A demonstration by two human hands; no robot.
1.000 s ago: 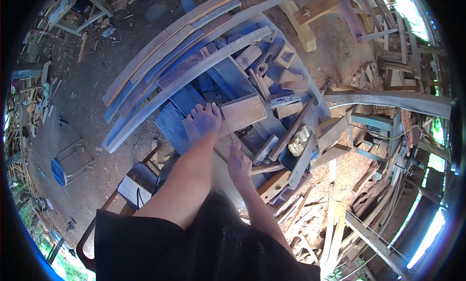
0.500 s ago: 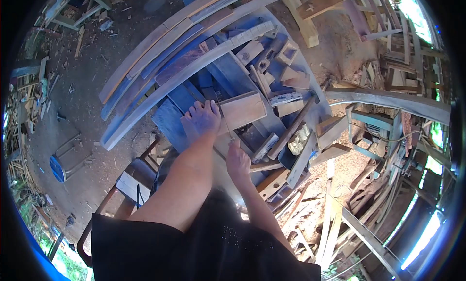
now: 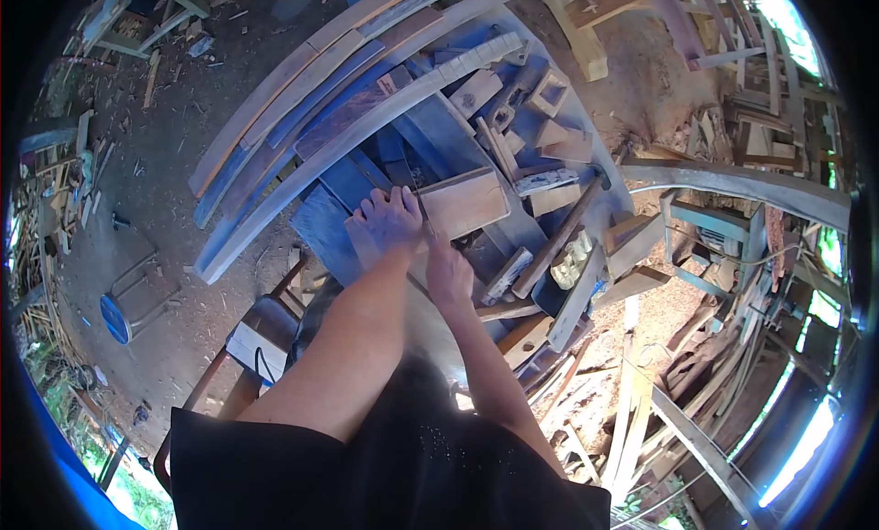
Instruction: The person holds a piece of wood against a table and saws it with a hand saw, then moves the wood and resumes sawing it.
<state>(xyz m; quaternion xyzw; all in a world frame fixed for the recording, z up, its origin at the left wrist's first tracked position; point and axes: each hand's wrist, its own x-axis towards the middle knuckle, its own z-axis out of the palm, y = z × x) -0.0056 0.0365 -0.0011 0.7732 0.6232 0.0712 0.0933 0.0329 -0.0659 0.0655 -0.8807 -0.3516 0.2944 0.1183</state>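
A pale wooden block lies across the workbench in front of me. My left hand presses down on the block's left part, its fingers bent over the far edge. Just right of it, my right hand is closed around the handle of a thin-bladed tool, which looks like a handsaw seen edge-on. Its narrow blade crosses the block close beside my left hand. The handle is mostly hidden in my fist.
Long curved timbers lie along the bench's far left side. Several small wood offcuts and a wooden-handled hammer rest to the right. A round blue-topped stool is on the floor at left. Wood scraps pile up at right.
My right hand has pushed forward, away from my body, with the handsaw along the block. My left hand keeps its place on the block. The view has shifted slightly.
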